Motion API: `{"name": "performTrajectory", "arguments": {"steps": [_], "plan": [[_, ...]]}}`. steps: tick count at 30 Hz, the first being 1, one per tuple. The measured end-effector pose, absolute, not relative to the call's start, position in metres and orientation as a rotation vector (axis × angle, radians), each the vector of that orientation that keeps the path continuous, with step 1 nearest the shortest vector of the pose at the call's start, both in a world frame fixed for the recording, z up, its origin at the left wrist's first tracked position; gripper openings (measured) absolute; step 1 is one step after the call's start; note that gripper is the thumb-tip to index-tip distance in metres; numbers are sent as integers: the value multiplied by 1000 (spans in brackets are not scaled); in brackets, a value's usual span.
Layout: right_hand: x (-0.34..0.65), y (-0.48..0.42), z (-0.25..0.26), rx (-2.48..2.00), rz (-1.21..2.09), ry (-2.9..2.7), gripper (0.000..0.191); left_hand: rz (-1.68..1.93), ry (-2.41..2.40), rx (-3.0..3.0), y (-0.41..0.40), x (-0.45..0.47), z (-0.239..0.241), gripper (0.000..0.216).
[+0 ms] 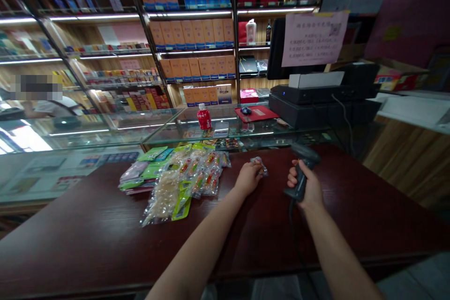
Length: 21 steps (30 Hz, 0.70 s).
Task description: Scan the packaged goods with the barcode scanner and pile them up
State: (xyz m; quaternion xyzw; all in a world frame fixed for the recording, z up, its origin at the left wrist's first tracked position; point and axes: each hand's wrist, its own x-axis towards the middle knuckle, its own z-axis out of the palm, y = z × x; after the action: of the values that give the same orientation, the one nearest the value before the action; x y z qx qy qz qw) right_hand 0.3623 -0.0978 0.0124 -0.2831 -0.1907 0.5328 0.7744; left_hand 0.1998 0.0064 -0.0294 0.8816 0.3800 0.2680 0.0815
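My right hand [311, 187] is wrapped round the handle of a dark barcode scanner [301, 180], held upright over the brown table with its cord hanging down. My left hand [249, 178] rests on the tabletop, its fingers curled onto a small clear snack packet [262, 165]; part of the packet is hidden under the fingers. To the left of that hand lie several clear packets with red and orange contents [207, 176]. A larger clear bag of pale strips [167, 192] lies beside them, and green and pink pouches [151, 168] are piled farther left.
Behind the table [87, 239] stands a glass counter [168, 138] with a red bottle [204, 116] and a mouse [246, 110] on a red mat. A monitor [276, 51] and dark cash drawer [302, 108] are at back right. Boxed shelves line the wall; a person [59, 105] is far left.
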Motion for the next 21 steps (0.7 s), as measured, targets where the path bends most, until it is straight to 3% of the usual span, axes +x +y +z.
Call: {"name": "performTrajectory", "arguments": {"steps": [13,21], "plan": [[372,-94,15,-582,1099,-290,33,783,1110,2615,66,288,-37,29],[370,-91,12,-617,1096,-317,33,779,1101,2644,51,269,-30,32]]}}
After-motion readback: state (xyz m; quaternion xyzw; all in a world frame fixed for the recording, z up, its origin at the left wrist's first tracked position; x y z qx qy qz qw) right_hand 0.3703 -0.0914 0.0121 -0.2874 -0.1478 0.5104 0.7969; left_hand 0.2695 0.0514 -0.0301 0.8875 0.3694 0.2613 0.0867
